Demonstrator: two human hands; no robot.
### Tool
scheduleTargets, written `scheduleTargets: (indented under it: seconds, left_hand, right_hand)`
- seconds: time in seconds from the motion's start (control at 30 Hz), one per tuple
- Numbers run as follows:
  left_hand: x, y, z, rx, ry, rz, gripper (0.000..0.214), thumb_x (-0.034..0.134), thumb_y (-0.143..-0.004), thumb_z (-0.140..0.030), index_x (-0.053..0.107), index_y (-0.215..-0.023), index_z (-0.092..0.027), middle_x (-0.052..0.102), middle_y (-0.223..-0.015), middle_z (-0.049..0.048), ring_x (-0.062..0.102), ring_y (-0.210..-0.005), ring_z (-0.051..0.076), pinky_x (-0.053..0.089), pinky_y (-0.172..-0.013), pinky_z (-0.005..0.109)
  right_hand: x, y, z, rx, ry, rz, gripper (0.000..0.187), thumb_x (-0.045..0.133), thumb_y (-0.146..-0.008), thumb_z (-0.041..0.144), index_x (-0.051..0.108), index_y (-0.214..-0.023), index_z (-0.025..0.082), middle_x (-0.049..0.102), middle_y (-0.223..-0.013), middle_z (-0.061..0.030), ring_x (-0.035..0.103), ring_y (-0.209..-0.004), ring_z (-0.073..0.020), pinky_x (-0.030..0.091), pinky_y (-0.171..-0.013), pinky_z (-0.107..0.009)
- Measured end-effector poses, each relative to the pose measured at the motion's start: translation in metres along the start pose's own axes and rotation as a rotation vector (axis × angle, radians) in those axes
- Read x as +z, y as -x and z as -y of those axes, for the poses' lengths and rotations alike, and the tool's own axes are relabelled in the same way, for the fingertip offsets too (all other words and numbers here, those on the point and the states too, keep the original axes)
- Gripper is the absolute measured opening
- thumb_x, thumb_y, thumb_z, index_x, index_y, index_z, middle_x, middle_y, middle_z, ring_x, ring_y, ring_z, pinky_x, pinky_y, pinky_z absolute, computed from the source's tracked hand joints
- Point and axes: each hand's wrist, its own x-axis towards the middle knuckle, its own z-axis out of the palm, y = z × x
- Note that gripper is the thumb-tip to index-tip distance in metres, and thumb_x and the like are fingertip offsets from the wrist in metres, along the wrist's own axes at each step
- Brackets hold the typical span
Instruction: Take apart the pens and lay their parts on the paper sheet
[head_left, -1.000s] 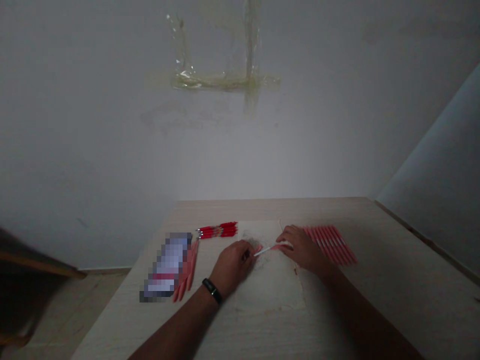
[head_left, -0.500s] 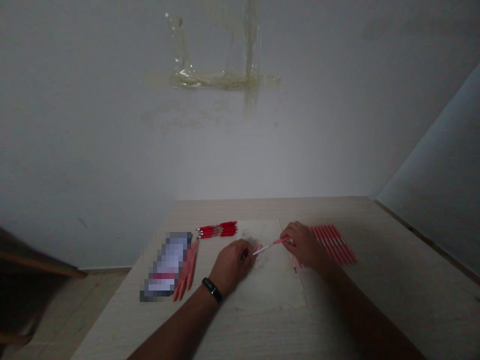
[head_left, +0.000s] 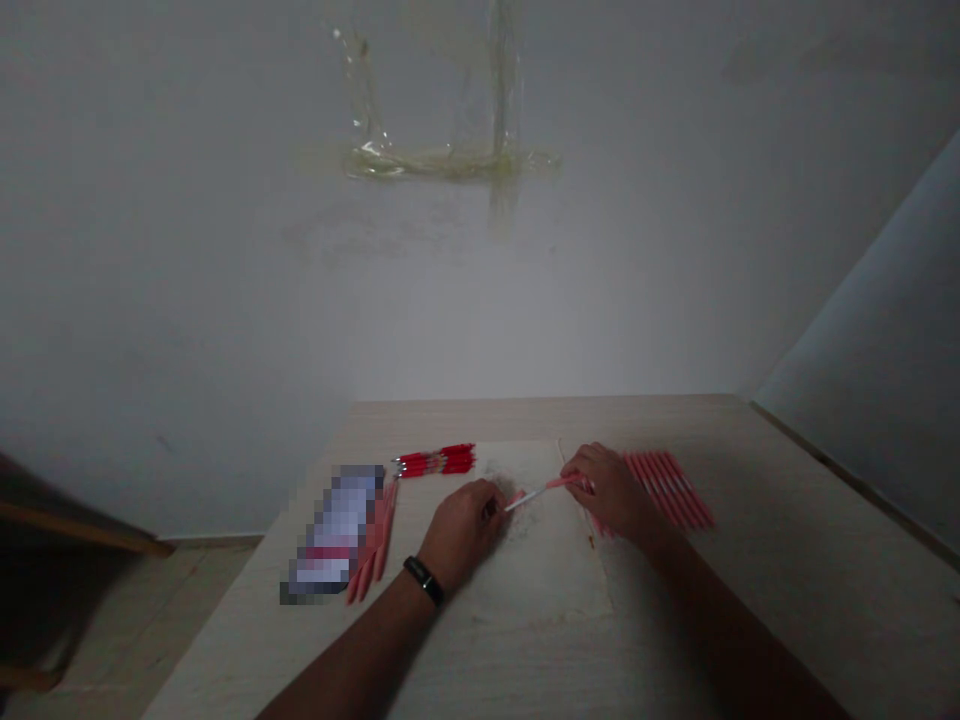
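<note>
"Left hand: how is it set?"

"Fingers curled, pinching the left end of a slender pink-and-white pen; a black band circles the wrist."

"And the right hand?"

"Fingertips pinching the pen's pink right end. The pen slants between both hands, over a pale sheet on the table."

"What flanks them?"

"Red pens beyond the left hand; a row of pink pens beside the right."
</note>
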Motion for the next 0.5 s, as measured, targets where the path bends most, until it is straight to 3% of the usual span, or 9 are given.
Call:
scheduleTargets:
  seconds: [0.23, 0.5]
  left_hand:
    - [0.003, 0.0, 0.002, 0.024, 0.0, -0.005, 0.012, 0.056, -0.09, -0.023, 0.064, -0.081, -0.019, 0.065, -0.081, 0.0035, 0.057, -0.072, 0.016, 0.037, -0.063, 0.025]
    - [0.006, -0.001, 0.001, 0.11, 0.098, 0.0, 0.006, 0.06, -0.087, -0.017, 0.064, -0.083, -0.018, 0.065, -0.084, 0.0041, 0.057, -0.077, 0.017, 0.04, -0.069, 0.026]
  right_hand:
    - [0.003, 0.0, 0.005, -0.036, -0.026, 0.012, 0.009, 0.068, -0.085, 0.012, 0.066, -0.089, 0.02, 0.064, -0.091, -0.0051, 0.055, -0.092, -0.0228, 0.042, -0.082, -0.035]
    - [0.01, -0.002, 0.036, -0.115, -0.153, 0.107, 0.001, 0.066, -0.091, 0.019, 0.066, -0.091, 0.02, 0.064, -0.092, -0.0034, 0.056, -0.094, -0.0205, 0.041, -0.087, -0.035]
